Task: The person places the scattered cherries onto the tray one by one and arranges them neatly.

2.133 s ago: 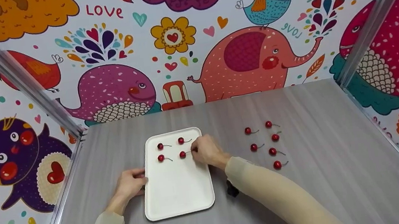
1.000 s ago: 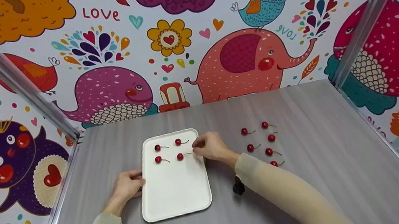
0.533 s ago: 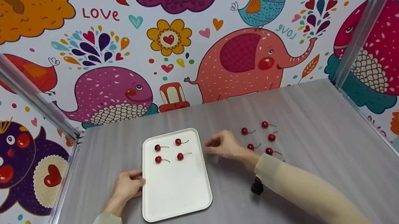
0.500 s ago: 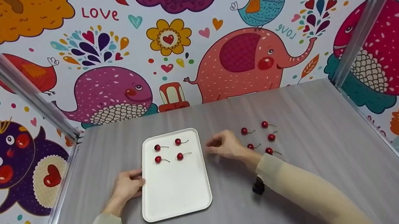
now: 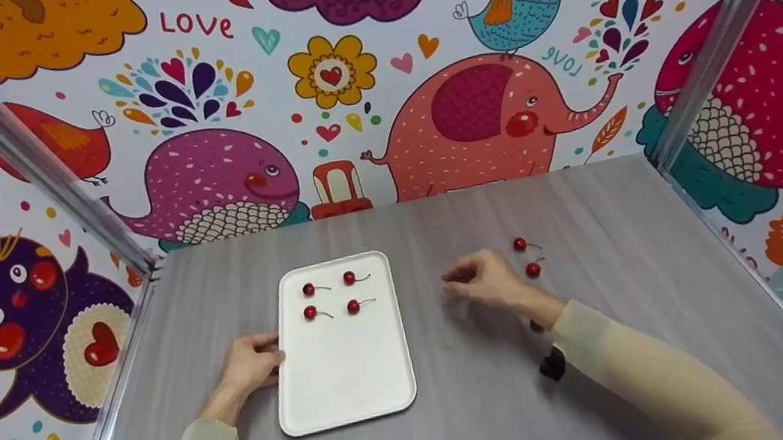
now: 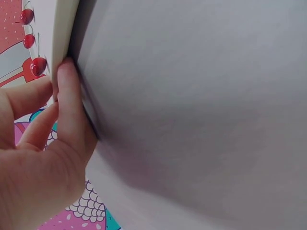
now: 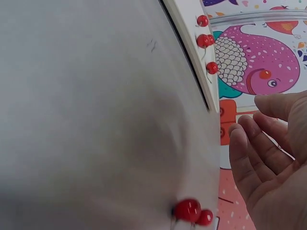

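A white rectangular tray lies on the table, with several red cherries with stems set in two rows toward its far end. At the tray's left edge, my left hand holds the rim with thumb and fingers, as the left wrist view also shows against the tray's side. My right hand hovers right of the tray, its loosely bent fingers holding nothing. Beyond it, two loose cherries show on the table; the hand and sleeve hide others. The right wrist view has loose cherries low down.
The grey table runs back to a wall printed with cartoon animals. Metal posts stand at the table's corners. A metal rail follows its left edge.
My right hand let go of a cherry's stem on the tray, then moved right, off the tray and over toward the loose cherries. My left hand stays at the tray's left edge.
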`<state>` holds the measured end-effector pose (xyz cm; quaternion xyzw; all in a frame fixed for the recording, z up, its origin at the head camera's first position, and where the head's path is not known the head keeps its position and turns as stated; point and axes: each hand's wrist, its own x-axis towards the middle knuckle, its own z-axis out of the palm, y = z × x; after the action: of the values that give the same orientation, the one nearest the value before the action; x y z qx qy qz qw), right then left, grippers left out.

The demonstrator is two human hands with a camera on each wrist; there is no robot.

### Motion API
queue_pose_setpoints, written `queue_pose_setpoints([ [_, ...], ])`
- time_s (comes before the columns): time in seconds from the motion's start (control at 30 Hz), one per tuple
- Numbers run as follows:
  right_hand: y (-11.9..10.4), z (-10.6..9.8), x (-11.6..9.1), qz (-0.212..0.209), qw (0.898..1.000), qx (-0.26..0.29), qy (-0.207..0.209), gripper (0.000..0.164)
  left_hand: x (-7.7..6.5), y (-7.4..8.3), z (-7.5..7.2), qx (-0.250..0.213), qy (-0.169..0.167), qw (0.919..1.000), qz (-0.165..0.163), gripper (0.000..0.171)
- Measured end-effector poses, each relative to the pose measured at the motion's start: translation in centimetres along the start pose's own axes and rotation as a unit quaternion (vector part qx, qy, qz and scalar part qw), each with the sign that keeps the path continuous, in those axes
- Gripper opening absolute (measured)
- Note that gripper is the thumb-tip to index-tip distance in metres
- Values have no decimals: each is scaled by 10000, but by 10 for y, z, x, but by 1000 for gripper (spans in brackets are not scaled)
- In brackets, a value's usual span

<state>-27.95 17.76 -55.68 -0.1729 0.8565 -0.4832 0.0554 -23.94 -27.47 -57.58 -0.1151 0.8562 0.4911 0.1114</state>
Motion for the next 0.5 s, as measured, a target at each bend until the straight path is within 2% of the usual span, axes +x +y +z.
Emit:
queue_pose_setpoints([
  [0.17,4,-19,-17,-51,9997,-171,160,24,-1,1,0,35,0,10000,11,52],
  [0.33,12,-35,-30,-101,9994,-96,310,22,-1,1,0,59,12,10000,33,53],
  [0.5,22,-47,-43,81,9990,-39,438,21,-1,1,0,27,-25,10000,10,53],
])
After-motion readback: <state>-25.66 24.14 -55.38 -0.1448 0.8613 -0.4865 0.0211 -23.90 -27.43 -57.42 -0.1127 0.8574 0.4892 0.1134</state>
